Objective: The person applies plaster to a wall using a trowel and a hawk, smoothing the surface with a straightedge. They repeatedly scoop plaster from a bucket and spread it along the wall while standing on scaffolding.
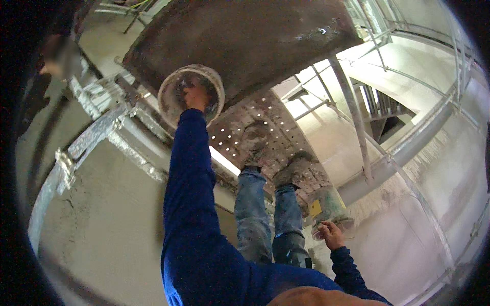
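My left arm, in a dark blue sleeve, stretches forward, and my left hand (196, 97) is down inside a round whitish bucket (217, 84). Dark wet residue coats the bucket's inside. The fingers are shadowed, and whether they hold anything is hidden. The bucket stands at the near left edge of a large board (245, 46) covered with dark, wet grey material. At lower right, my right hand (332, 234) has bent fingers closed at the rim of a greenish, see-through container (329, 201) with a yellow patch. What that container holds does not show.
My feet are on a perforated, mortar-stained scaffold plank (286, 132) with a gap along its left side. Scaffold tubes (92, 135) run at left, and more poles (352, 107) stand at right by a plastered wall (429, 194). Another person (58, 58) is at far left.
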Demonstrator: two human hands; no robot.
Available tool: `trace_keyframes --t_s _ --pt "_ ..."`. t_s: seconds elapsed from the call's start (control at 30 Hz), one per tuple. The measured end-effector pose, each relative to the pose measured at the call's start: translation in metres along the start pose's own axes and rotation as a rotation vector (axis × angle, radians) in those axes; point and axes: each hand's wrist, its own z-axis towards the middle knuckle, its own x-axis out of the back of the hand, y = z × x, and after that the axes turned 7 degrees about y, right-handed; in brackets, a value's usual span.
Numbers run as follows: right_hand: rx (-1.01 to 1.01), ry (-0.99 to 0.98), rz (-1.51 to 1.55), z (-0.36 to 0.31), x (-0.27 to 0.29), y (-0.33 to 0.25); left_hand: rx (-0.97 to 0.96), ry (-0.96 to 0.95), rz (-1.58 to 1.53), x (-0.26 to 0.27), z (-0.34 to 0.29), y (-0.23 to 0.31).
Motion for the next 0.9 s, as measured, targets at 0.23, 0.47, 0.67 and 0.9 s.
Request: trace_keyframes --t_s 0.23,0.47,0.67,0.9 --pt "0.261 0.077 -0.284 0.006 0.003 -0.001 0.043 0.144 -0.335 0.096 -0.083 0.016" --pt "0.458 -0.19 0.305 0.043 -0.043 -0.113 0.133 -0.208 -1.239 0.195 -0.22 0.036" --pt "0.48 -0.441 0.833 0.04 -0.103 -0.247 -0.462 -0.463 -1.182 0.216 -0.329 0.136" --pt "1.325 0.446 0.055 -0.005 -0.002 -0.21 -0.643 0.113 -0.509 0.221 -0.42 0.311"
